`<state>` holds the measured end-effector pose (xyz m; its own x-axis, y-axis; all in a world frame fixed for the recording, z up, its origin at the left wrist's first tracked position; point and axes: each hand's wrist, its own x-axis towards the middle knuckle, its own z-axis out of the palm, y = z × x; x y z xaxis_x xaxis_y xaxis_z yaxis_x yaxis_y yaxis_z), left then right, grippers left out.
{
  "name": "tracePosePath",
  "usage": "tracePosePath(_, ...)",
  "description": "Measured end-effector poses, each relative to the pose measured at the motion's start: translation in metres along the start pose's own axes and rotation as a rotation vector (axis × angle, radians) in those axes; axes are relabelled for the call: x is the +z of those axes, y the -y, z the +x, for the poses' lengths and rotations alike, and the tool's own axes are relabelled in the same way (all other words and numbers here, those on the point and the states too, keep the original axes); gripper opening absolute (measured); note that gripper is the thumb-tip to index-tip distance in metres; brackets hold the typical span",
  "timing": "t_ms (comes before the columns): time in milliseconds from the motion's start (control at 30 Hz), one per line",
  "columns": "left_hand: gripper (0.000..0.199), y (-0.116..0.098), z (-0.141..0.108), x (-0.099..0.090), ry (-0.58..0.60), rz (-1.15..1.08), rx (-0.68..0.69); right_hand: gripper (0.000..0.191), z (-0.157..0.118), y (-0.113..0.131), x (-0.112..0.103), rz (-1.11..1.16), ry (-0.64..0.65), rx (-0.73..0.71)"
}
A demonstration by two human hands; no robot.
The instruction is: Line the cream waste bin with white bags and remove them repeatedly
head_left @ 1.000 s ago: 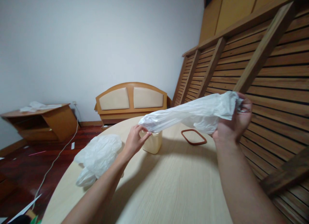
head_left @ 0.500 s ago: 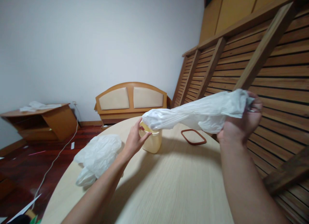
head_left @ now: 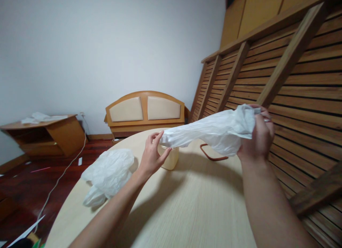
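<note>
A white plastic bag is stretched out lengthwise in the air between my two hands. My right hand is closed on its bunched, wider end. At the narrower end, my left hand has its thumb and fingers around the bag, apart from each other with the plastic between them. Below this end a small pale yellow bin stands upright on the table; the bag and my left hand hide much of its rim. A brown rounded frame lies flat to the right, partly covered by the bag.
Another crumpled white plastic bag lies on the table's left side. Beyond the round table edge stand a headboard and a low wooden cabinet. Wooden slats lean on the right. A white cable crosses the floor.
My right hand has moved left and slightly down with the bag, which now hangs lower over the bin and frame. My left hand's fingers have come up round the bag's near end.
</note>
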<state>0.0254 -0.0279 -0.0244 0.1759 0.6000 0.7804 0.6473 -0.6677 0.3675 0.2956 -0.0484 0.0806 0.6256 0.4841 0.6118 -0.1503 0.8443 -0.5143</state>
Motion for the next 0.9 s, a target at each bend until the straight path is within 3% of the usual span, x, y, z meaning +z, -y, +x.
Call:
tracePosePath(67, 0.07, -0.013, 0.001, -0.002, 0.008, -0.074, 0.044, 0.012, -0.011, 0.008, 0.006, 0.007, 0.132, 0.059)
tracePosePath(200, 0.08, -0.034, -0.002, -0.008, 0.067, -0.273, 0.071, 0.011, -0.031, 0.024, 0.01, -0.14, 0.522, 0.145)
tracePosePath(433, 0.088, -0.051, -0.001, -0.027, 0.271, -0.486, 0.267, 0.011, -0.043, 0.046, 0.01, -0.38, 1.235, 0.219)
tracePosePath(533, 0.077, -0.052, 0.002, -0.032, 0.397, -0.487, 0.256, 0.02, -0.046, 0.045, 0.013, -0.481, 1.489, 0.29)
tracePosePath(600, 0.053, -0.051, 0.004, -0.033, 0.533, -0.468, 0.241, 0.024, -0.048, 0.043, 0.015, -0.55, 1.626, 0.341)
tracePosePath(700, 0.023, -0.05, 0.005, -0.033, 0.666, -0.416, 0.238, 0.021, -0.049, 0.041, 0.017, -0.605, 1.74, 0.392)
tracePosePath(800, 0.023, -0.049, 0.004, -0.031, 0.683, -0.348, 0.241, 0.024, -0.045, 0.038, 0.016, -0.649, 1.764, 0.429)
tracePosePath(900, 0.032, -0.05, 0.002, -0.031, 0.695, -0.281, 0.239, 0.037, -0.041, 0.025, 0.013, -0.72, 1.616, 0.425)
